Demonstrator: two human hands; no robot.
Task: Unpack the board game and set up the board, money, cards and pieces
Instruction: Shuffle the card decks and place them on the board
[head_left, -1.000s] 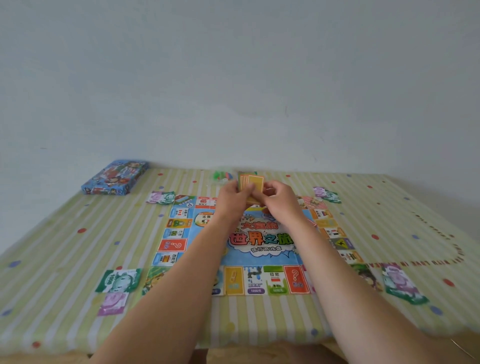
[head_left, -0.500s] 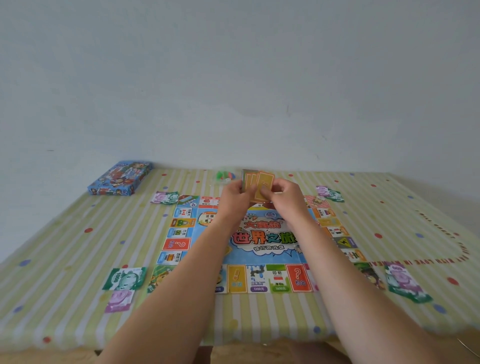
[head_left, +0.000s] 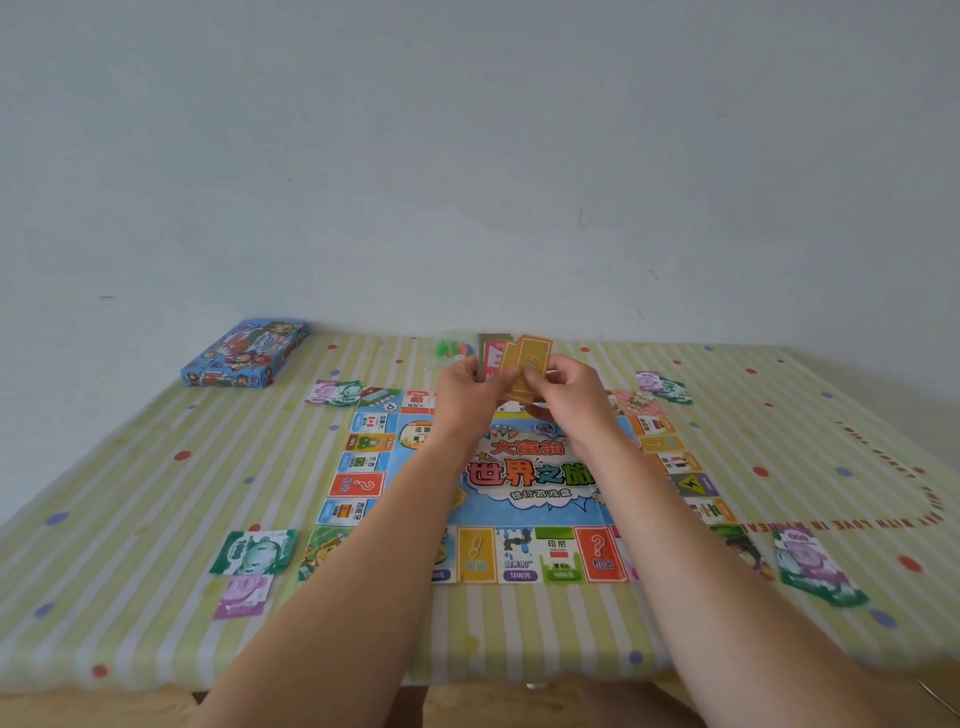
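Note:
The colourful game board (head_left: 519, 488) lies flat in the middle of the table. Above its far edge both hands hold a small fan of cards (head_left: 522, 364). My left hand (head_left: 467, 395) grips the stack from the left. My right hand (head_left: 571, 392) pinches the front orange card. A pink card shows behind the orange ones. Play money lies at the board's corners: near left (head_left: 254, 553), near right (head_left: 810, 564), far left (head_left: 332, 392), far right (head_left: 662, 384). Small green and red pieces (head_left: 449, 349) sit behind the hands, partly hidden.
The blue game box (head_left: 244, 353) lies at the far left of the table near the wall. A striped green cloth with dots (head_left: 130, 519) covers the table. The table's front edge runs just below the board.
Both hands have lifted the cards a little higher, and the cards have spread into a wider fan with a pink one showing behind.

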